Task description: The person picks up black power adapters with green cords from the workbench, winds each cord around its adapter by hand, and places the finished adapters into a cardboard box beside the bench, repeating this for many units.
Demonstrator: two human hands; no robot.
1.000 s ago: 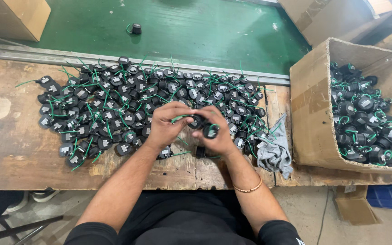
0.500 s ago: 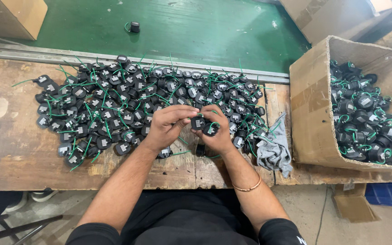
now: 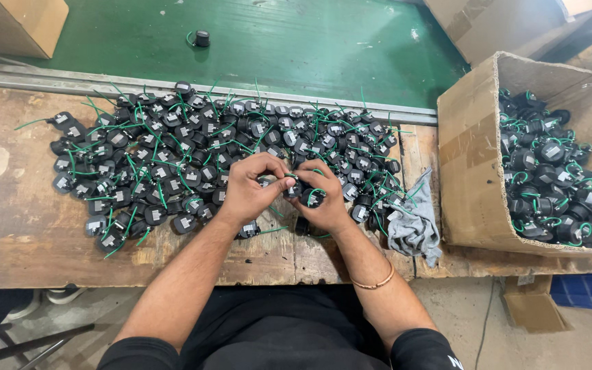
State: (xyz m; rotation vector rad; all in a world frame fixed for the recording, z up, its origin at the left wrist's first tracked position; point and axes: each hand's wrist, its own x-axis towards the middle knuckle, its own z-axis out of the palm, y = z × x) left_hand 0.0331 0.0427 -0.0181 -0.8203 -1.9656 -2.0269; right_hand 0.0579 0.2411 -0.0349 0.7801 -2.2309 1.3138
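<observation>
1. A small black part with a green wire [image 3: 307, 196] is pinched between the left hand [image 3: 249, 192] and right hand [image 3: 323, 205], above the wooden bench [image 3: 22, 233].
2. A heap of like parts [image 3: 173, 157] is spread behind (more are held in a cardboard box [image 3: 474, 151]).

Wooden bench [image 3: 22, 240] under black parts [image 3: 173, 157], rag [image 3: 412, 223]

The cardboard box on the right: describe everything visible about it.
The cardboard box is brown corrugated card, open at the top and tipped so its opening faces the camera. Tape patches show on its near left wall. It rests on the right end of the wooden workbench, partly past the edge. Inside lies a heap of small black round parts with green wires, like those piled on the bench. A crumpled grey cloth lies against its left wall. Neither hand touches it.
</observation>
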